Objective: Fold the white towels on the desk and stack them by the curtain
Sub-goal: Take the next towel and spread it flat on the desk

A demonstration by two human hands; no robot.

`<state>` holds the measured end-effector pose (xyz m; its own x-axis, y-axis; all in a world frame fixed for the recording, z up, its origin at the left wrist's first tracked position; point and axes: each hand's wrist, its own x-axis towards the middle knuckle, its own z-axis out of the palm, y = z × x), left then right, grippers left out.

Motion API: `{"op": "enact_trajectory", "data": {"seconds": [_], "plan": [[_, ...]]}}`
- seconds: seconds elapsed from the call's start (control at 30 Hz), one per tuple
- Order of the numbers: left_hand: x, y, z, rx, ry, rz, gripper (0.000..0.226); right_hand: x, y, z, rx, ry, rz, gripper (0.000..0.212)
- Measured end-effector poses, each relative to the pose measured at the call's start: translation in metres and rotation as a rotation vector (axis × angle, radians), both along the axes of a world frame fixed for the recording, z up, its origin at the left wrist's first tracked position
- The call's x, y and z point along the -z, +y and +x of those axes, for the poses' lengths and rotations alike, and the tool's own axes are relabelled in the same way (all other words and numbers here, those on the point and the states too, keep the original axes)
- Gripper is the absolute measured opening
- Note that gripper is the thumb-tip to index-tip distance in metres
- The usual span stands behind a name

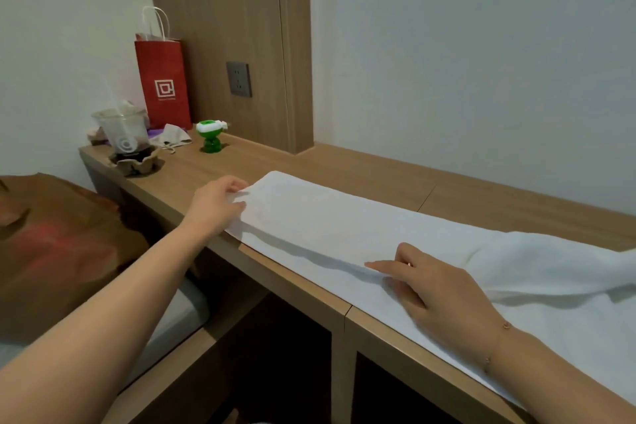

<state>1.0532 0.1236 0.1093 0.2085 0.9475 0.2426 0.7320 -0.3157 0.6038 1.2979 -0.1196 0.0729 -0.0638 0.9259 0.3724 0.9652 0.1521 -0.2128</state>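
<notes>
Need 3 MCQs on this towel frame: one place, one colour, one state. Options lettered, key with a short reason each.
1. Where does the red paper bag stand?
A. far left end of the desk, against the wood panel
B. on the towel
C. under the desk

2. What colour is the small figurine near the socket?
A. blue
B. green
C. yellow

3. What is the left hand doing?
A. hanging idle off the desk
B. holding the cup
C. pinching the left end of the white towel

Key: 1 A, the bag stands upright by the panel behind the plastic cup. 2 B, its body is green with a white band. 3 C, its fingers hold the towel's end, while the right hand lies on the towel.
</notes>
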Motion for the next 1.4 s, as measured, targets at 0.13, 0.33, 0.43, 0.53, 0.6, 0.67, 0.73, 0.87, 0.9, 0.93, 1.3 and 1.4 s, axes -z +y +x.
{"op": "enact_trajectory", "data": {"seconds": [0.13, 0.33, 0.43, 0.53, 0.6, 0.67, 0.73, 0.87, 0.9, 0.93, 1.3, 1.4], "plan": [[-0.001, 0.003, -0.012, -0.101, 0.044, -0.106, 0.043, -0.005, -0.004, 0.002, 0.073, -0.044, 0.031, 0.037], [0.013, 0.006, -0.021, -0.069, 0.140, -0.127, 0.027, -0.007, -0.013, 0.010, 0.102, -0.107, 0.036, 0.030], [0.006, 0.010, -0.020, -0.052, 0.121, -0.191, 0.027, -0.010, -0.014, 0.010, 0.075, -0.084, 0.171, 0.025], [-0.004, 0.014, -0.017, -0.050, 0.187, -0.274, 0.033, -0.012, -0.014, 0.010, 0.031, -0.112, 0.384, 0.032], [-0.008, 0.016, -0.016, -0.048, 0.220, -0.299, 0.034, -0.013, -0.015, 0.008, -0.017, -0.158, 0.506, 0.038], [-0.007, 0.018, -0.017, -0.040, 0.210, -0.308, 0.030, -0.015, -0.015, 0.004, -0.078, -0.232, 0.602, 0.038], [-0.003, 0.021, -0.021, -0.038, 0.178, -0.287, 0.022, -0.014, -0.016, -0.001, -0.158, -0.289, 0.638, 0.035], [0.006, 0.020, -0.025, -0.053, 0.091, -0.219, 0.014, -0.007, -0.015, -0.003, -0.313, -0.304, 0.470, 0.030], [0.008, 0.019, -0.026, -0.054, 0.097, -0.195, 0.014, -0.006, -0.015, -0.002, -0.337, -0.293, 0.393, 0.029], [0.009, 0.017, -0.025, -0.049, 0.114, -0.167, 0.015, -0.005, -0.016, 0.000, -0.355, -0.283, 0.317, 0.029], [0.015, 0.015, -0.015, -0.002, -0.088, 0.028, 0.017, -0.007, -0.017, -0.001, -0.289, -0.210, 0.196, 0.035], [0.025, 0.020, -0.016, -0.007, -0.045, -0.020, 0.021, -0.006, -0.018, 0.000, -0.298, -0.205, 0.151, 0.036]]}}
